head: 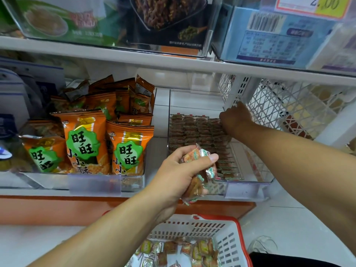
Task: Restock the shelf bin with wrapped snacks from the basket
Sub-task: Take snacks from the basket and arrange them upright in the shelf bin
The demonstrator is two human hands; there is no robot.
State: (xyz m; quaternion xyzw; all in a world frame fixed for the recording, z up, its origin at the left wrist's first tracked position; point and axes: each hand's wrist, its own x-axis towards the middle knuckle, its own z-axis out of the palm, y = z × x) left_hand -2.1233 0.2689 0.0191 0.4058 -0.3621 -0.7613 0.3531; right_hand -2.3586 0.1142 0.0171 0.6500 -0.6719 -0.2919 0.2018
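My left hand (179, 170) clutches light, crinkly, slippery wrapped snacks (200, 170); right hand (234, 117) in shelf bin (248, 186), grip hidden; pinch wrapper edges.

We hold our left hand (181, 170) raised, palm turned inward, fingers and thumb curled tight in a grip. Our right arm stretches far forward, its hand (236, 117) knuckles-up with fingers bent downward out of sight.
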